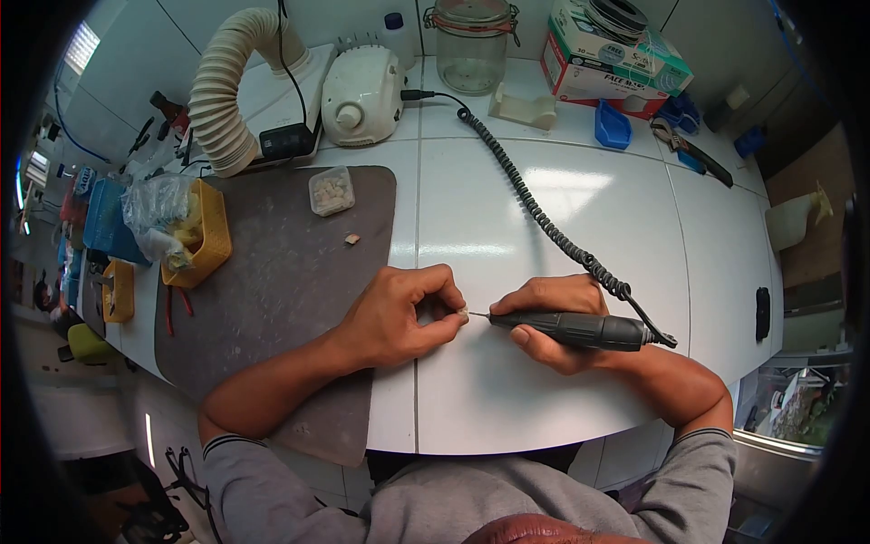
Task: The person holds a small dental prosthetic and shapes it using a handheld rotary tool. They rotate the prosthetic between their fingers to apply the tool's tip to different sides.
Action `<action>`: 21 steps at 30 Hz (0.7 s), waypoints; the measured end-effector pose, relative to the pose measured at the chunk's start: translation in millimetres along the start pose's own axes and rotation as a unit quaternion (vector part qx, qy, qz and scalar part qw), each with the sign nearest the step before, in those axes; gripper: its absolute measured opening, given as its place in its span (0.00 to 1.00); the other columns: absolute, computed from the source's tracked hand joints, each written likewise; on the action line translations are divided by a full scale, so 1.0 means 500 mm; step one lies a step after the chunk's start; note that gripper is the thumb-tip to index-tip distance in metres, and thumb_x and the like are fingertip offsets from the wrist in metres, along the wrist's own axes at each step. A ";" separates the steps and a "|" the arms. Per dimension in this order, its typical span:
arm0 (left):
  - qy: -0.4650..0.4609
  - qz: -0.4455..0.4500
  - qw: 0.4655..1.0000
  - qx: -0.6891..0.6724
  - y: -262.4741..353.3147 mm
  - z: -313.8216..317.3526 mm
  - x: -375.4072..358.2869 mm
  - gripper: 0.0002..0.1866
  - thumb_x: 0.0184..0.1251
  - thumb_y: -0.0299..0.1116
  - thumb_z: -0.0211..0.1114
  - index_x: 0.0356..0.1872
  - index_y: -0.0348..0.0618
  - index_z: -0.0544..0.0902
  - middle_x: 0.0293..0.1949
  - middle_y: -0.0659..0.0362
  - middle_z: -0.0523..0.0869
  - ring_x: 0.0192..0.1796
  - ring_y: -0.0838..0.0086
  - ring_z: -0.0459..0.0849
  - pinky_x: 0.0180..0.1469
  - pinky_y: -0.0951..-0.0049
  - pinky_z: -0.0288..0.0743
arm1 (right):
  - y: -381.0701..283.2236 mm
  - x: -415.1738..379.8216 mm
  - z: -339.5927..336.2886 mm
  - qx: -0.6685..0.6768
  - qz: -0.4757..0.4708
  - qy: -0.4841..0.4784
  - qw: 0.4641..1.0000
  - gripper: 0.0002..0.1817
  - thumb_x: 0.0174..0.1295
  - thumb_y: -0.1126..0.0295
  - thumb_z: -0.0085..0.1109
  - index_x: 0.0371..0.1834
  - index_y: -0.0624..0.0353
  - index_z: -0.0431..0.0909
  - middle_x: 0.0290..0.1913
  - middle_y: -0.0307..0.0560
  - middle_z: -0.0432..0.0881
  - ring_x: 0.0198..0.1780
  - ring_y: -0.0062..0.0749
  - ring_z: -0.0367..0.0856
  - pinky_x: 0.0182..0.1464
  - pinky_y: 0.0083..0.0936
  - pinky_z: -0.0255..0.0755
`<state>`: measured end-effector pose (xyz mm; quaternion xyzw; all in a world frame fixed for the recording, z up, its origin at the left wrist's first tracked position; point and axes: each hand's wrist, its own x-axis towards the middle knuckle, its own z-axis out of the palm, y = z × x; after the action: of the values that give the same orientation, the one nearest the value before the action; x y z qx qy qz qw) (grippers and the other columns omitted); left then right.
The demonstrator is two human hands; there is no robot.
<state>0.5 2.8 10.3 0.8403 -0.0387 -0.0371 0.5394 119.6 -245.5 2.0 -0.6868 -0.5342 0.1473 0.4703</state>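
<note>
My left hand (412, 313) pinches a small whitish piece (463, 313) between thumb and fingertips, near the middle of the white tiled table. My right hand (557, 313) grips a black rotary handpiece (580, 330) like a pen, its thin metal bit (478, 315) pointing left, with the tip right at the piece. A black coiled cord (535, 204) runs from the handpiece's back end up to a white control box (362, 95) with a round dial. The piece is mostly covered by the fingers, so its exact kind is hidden.
On the grey mat (281, 218) lie a small clear tub of pale pieces (332, 190) and a tan chip (352, 239). A ribbed hose (213, 100) arches at the back left, near a yellow basket (213, 236). Behind stand a glass jar (471, 50), face mask boxes (607, 77) and pliers (693, 154).
</note>
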 end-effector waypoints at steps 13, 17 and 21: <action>0.008 0.015 1.000 -0.001 -0.003 -0.001 0.002 0.09 0.66 0.28 0.77 0.44 0.40 0.90 0.32 0.64 0.93 0.30 0.85 0.85 0.30 0.80 0.71 | 0.008 0.001 0.005 0.021 -0.024 0.025 0.999 0.17 0.63 0.64 0.68 0.51 0.61 0.90 0.36 0.49 0.93 0.32 0.34 0.93 0.38 0.30 0.87; 0.001 0.014 1.000 -0.002 -0.005 -0.003 0.000 0.10 0.68 0.29 0.78 0.47 0.40 0.90 0.34 0.61 0.94 0.31 0.84 0.87 0.31 0.79 0.74 | 0.006 0.003 0.004 0.026 -0.022 0.020 0.999 0.17 0.64 0.64 0.68 0.51 0.62 0.90 0.36 0.50 0.93 0.33 0.35 0.93 0.39 0.30 0.87; 0.001 0.027 0.999 -0.018 -0.013 -0.001 -0.001 0.09 0.69 0.29 0.79 0.46 0.38 0.90 0.35 0.59 0.95 0.33 0.82 0.89 0.33 0.78 0.77 | 0.008 0.002 0.006 0.030 -0.022 0.022 0.999 0.17 0.64 0.65 0.68 0.51 0.62 0.90 0.36 0.50 0.93 0.34 0.35 0.93 0.39 0.30 0.87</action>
<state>0.2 5.7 4.7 0.8292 -0.0607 -0.0225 0.5552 120.1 -242.9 -2.2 -0.6637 -0.5340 0.1380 0.5053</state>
